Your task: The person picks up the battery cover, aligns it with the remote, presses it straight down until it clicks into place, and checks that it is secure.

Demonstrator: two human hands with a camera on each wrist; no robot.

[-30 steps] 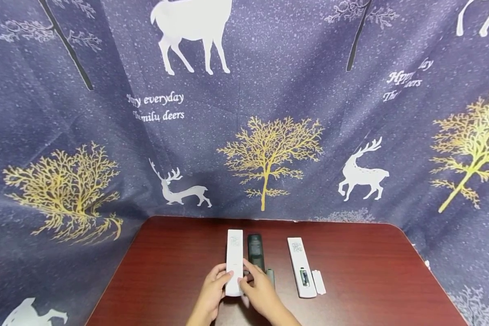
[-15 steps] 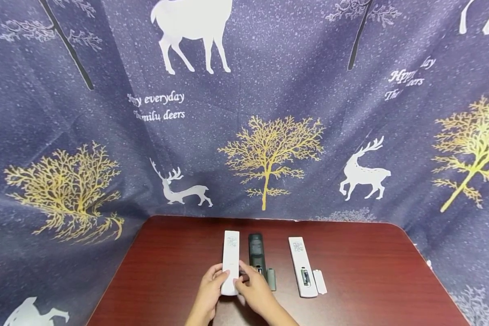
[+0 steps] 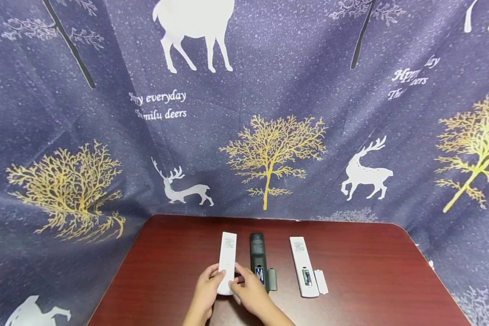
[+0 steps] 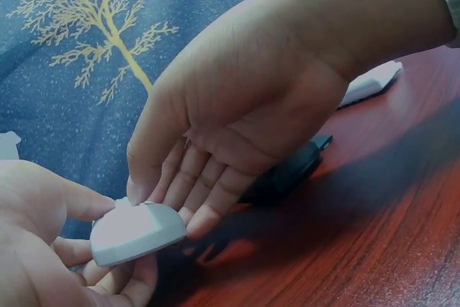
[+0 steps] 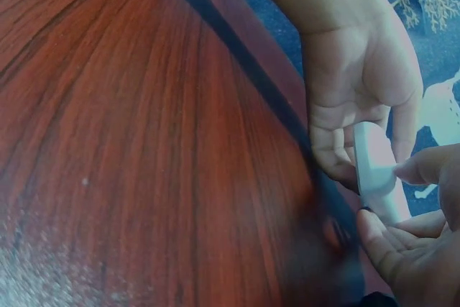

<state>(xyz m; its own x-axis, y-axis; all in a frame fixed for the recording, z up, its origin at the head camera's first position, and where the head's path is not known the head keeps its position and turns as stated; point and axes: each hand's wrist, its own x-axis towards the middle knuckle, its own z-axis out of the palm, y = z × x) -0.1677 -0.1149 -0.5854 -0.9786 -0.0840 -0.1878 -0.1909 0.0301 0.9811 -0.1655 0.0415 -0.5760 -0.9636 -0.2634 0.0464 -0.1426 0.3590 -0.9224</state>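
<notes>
Both hands hold a white remote control [image 3: 227,258] above the table, its back with a printed label facing up. My left hand [image 3: 205,288] grips its left side near the lower end, thumb on top. At the lower right, my right hand [image 3: 250,290] pinches it, the thumb on the back and fingers at the side. The left wrist view shows the remote's rounded end [image 4: 136,235] between the two hands. Whether its battery cover is loose cannot be told. Right of the hands lies a black remote control [image 3: 258,246], batteries [image 3: 259,274] showing in its uncovered compartment.
A grey-green battery cover [image 3: 272,279] lies beside the black remote. Farther right, a second white remote control [image 3: 299,256] has an uncovered compartment with a battery [image 3: 307,277] inside. Its white cover [image 3: 321,281] lies alongside. A deer-print cloth [image 3: 244,90] hangs behind the reddish-brown table [image 3: 366,267].
Both hands and the held white remote have shifted left, and its lower end leans slightly more to the left. The black remote's battery compartment, earlier hidden by my right hand, now shows.
</notes>
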